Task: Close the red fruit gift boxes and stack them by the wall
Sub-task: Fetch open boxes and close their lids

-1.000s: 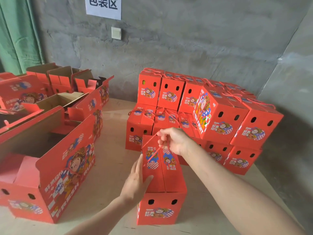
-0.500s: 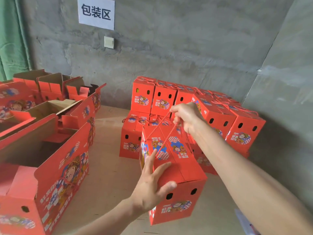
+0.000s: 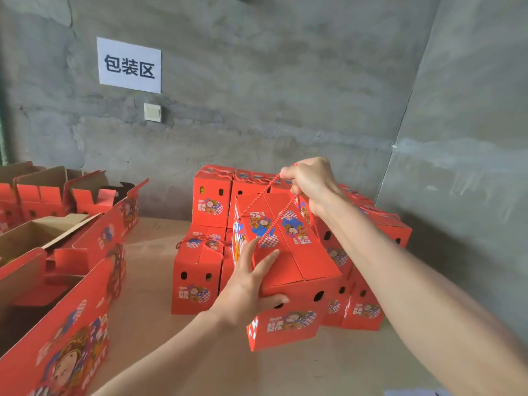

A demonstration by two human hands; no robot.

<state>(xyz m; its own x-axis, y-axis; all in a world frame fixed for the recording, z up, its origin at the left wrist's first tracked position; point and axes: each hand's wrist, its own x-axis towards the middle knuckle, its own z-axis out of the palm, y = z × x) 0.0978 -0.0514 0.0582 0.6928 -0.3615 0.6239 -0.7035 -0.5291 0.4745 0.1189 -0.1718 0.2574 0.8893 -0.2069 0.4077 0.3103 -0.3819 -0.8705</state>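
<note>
A closed red fruit gift box (image 3: 297, 270) hangs tilted in the air in front of the stack. My right hand (image 3: 310, 182) grips its red rope handle (image 3: 267, 207) from above. My left hand (image 3: 248, 284) steadies the box's near left corner, fingers spread on the lid and thumb against the end face. Behind it, closed red boxes (image 3: 211, 201) stand stacked in two layers against the grey wall (image 3: 257, 110); the carried box hides part of them.
Open, unfolded red boxes (image 3: 65, 310) with brown insides fill the left side of the wooden floor (image 3: 148, 324). More open boxes (image 3: 48, 190) stand at the back left. A paper sign (image 3: 129, 65) and a switch plate (image 3: 152, 112) are on the wall.
The box has been lifted off the floor by its rope and carried forward and up toward the stack. My left hand shifted to the near corner. The view came closer to the wall.
</note>
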